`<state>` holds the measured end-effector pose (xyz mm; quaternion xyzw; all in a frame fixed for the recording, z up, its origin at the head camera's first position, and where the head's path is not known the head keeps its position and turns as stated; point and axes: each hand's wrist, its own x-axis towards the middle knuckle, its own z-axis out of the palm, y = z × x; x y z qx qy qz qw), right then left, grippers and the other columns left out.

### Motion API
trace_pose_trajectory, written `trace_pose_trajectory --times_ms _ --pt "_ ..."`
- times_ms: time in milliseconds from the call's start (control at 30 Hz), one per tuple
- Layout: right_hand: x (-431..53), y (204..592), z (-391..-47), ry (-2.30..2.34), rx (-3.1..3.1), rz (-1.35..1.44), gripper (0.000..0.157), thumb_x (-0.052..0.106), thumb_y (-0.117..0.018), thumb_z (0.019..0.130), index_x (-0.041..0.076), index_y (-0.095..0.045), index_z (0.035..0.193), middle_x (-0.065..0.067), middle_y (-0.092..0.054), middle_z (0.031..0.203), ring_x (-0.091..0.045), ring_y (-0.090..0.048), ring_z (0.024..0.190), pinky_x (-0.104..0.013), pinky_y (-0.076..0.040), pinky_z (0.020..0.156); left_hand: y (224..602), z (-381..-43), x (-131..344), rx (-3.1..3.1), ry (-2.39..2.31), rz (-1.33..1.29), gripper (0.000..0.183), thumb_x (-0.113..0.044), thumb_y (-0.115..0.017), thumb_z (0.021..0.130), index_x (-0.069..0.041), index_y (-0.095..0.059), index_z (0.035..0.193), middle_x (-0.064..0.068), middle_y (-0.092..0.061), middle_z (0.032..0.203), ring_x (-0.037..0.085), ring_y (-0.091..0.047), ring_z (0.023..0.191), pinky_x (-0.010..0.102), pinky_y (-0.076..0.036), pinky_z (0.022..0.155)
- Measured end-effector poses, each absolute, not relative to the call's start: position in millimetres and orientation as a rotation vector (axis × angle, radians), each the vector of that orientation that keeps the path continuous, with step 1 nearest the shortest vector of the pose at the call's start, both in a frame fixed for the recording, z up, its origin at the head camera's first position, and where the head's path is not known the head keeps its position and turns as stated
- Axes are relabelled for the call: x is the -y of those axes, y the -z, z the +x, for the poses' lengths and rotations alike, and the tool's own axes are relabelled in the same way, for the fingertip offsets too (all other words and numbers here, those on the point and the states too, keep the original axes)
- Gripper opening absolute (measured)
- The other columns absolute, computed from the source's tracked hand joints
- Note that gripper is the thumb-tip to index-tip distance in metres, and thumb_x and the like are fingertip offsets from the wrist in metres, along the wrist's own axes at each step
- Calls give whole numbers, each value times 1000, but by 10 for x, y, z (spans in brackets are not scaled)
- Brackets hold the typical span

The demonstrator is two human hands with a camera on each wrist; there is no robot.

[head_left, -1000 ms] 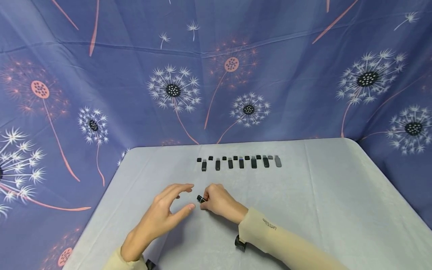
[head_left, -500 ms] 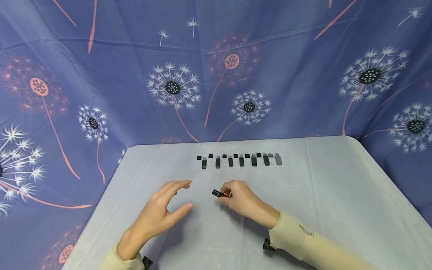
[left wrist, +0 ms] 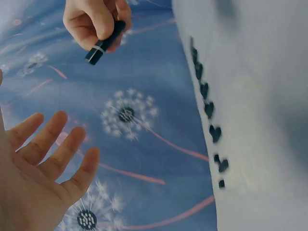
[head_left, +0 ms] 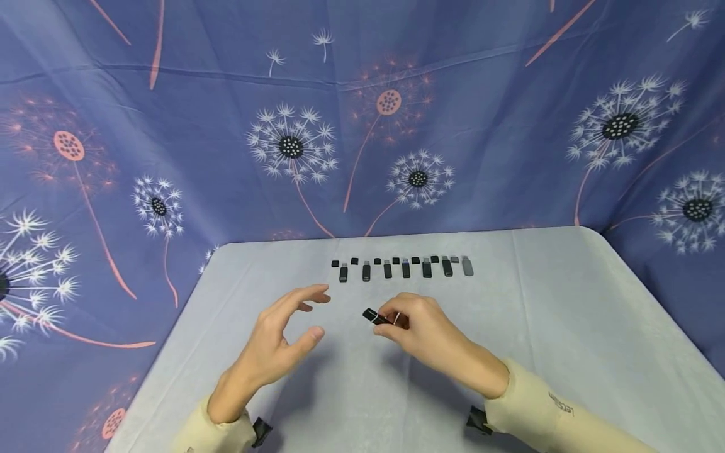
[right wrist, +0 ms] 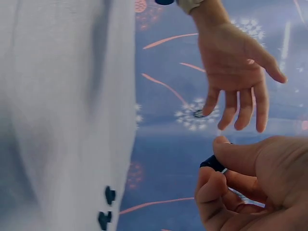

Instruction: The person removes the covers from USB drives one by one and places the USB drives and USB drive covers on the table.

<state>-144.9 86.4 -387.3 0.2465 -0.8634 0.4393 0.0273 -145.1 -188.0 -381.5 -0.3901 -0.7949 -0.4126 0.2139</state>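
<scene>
Between thumb and fingers my right hand (head_left: 425,324) pinches a black USB stick (head_left: 370,316) above the table. A thin light band crosses the stick, as the left wrist view shows (left wrist: 97,50). Its rear part is hidden by the fingers. My left hand (head_left: 277,333) hovers to the left, fingers spread and holding nothing, apart from the stick. Farther back lies a row of USB sticks with bare plugs, among them a black stick (head_left: 343,274) at the left end and a grey stick (head_left: 467,267) at the right. Small caps, such as a black cap (head_left: 335,264), lie beside their plugs.
A pale cloth covers the table (head_left: 272,270), whose far corners are rounded. Behind it hangs a blue curtain (head_left: 481,189) with a dandelion print. Dark wrist-worn pieces sit under both sleeves.
My right hand has moved right and up off the table with the USB stick. My left hand stays nearly in place, its fingers slightly raised.
</scene>
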Motion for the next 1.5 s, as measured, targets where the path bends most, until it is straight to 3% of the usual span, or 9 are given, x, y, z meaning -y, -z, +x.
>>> trace_pose_trajectory --times_ms 433,833,1133,1233,1400,1500 --pt "-921 3615 -1333 -1416 2512 709 11 18 -86 86 21 -78 94 12 -69 87 -4 -60 70 -23 -54 63 3714 -1548 1486 2158 1545 -1120 59 -51 -47 108 -7 -53 147 11 -69 124 24 -66 116 38 -61 83" --pt "-938 3558 -1315 -1330 2483 796 14 11 -86 84 16 -79 95 10 -68 87 -2 -58 70 -22 -55 63 3721 -1561 1418 2315 1058 -1198 50 -44 -64 101 -13 -61 140 0 -74 116 13 -70 99 27 -58 76" --pt "-958 3559 -1304 -1213 2514 850 14 9 -86 84 11 -79 96 8 -66 87 1 -54 69 -19 -52 59 3706 -1588 1429 2094 892 -1292 30 -32 -74 96 -10 -75 117 -1 -77 98 10 -64 72 15 -51 66" --pt "-960 3558 -1299 -1175 2518 869 14 9 -85 84 11 -79 96 8 -66 87 1 -54 70 -19 -51 59 3688 -1587 1420 2125 881 -1306 37 -33 -77 94 -9 -72 122 0 -77 106 10 -68 80 17 -55 73" --pt "-958 3559 -1306 -1107 2513 905 14 8 -85 84 12 -79 96 8 -67 87 0 -55 72 -18 -51 61 3682 -1594 1394 2196 829 -1320 58 -36 -80 91 -8 -63 138 6 -71 128 18 -71 112 31 -57 97" --pt "-959 3561 -1314 -1075 2516 916 13 8 -85 84 13 -79 96 9 -66 87 0 -56 73 -17 -52 62 3691 -1609 1386 2194 794 -1322 58 -37 -82 89 -8 -63 137 6 -71 128 19 -69 118 33 -55 102"
